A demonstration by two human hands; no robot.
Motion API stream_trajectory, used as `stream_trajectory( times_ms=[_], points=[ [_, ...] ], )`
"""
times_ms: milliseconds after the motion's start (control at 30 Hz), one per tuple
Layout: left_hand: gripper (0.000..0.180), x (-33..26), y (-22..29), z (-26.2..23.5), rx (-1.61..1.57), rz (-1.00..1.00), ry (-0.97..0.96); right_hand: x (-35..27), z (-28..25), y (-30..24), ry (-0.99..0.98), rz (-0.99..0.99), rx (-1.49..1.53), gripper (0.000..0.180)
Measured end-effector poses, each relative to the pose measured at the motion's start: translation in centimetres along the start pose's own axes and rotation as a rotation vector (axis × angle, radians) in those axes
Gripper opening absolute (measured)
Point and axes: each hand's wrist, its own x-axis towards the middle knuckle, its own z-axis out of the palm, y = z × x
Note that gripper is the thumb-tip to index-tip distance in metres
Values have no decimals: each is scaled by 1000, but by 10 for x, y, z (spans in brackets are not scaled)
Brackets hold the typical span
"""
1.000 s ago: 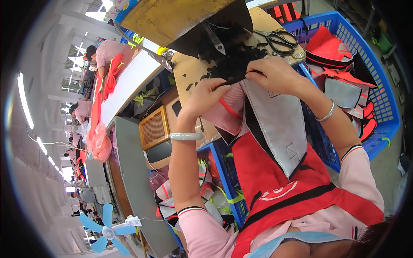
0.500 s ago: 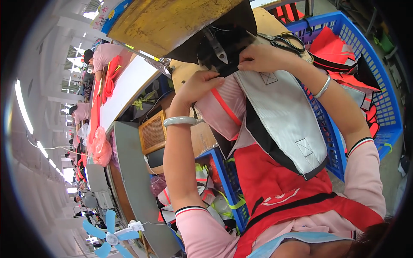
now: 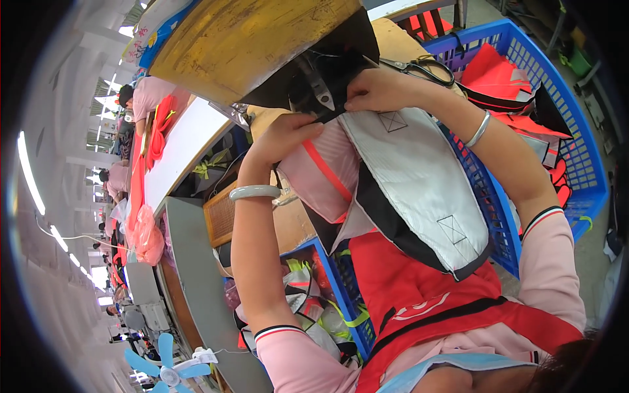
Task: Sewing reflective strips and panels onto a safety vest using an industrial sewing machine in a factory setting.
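Far to my left a blue fan sits low by the long grey bench, and further up the row a person in pink bends over a white table. A wicker basket stands just under my left forearm. My left hand, jade bangle on the wrist, is closed on the upper edge of the grey fabric panel, fingers curled over where its red-striped side folds back. The panel hangs from both hands down across my red apron, its top edge pushed up under the sewing machine; whether it touches the needle I can't quite tell. My right hand pinches the same top edge, close beside the left. Black scissors lie on the table just beyond it. A blue crate of red and grey pieces sits to my right.
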Motion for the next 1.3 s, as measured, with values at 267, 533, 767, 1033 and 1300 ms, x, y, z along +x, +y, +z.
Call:
stream_trajectory(
  times_ms=[267,533,767,1033,1300],
  points=[
    [48,4,0,-3,-37,-59,-2,-1,-6,-3,26,54,22,33],
    [40,-12,-7,-13,-128,-165,182,-4,-16,3,73,78,31,33],
    [24,-75,6,26,-116,-52,-30,-89,16,-20,-332,94,230,28],
    [20,-111,92,62,-55,142,-113,-131,90,-65,34,-224,406,57],
    [20,-137,103,74,-180,155,215,-162,68,-81,399,-13,555,21]
  ],
)
